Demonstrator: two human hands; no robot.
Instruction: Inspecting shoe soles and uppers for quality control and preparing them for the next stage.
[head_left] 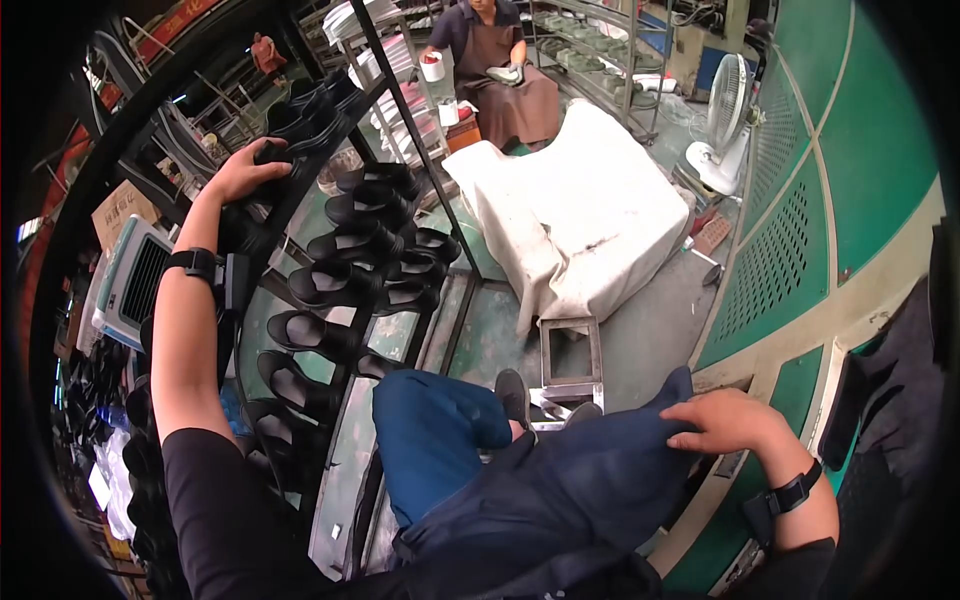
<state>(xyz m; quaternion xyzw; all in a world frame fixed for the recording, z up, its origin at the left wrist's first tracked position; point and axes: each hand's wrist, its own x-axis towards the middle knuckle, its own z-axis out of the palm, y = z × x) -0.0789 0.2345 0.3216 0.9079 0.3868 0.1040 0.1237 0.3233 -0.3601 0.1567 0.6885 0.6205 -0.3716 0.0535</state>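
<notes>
Hand (246,172) at rounded black shoe (269,153), creased cloth (600,190)

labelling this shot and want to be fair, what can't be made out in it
All in the head view:
- The black item at the left hand: fingers cover part, and it blends into the dark shoes beyond.
- What is under the white cloth: the cloth hides it.
- Top of the co-worker's head: cut off by the upper edge.
- The distant person: too small for detail.
</notes>
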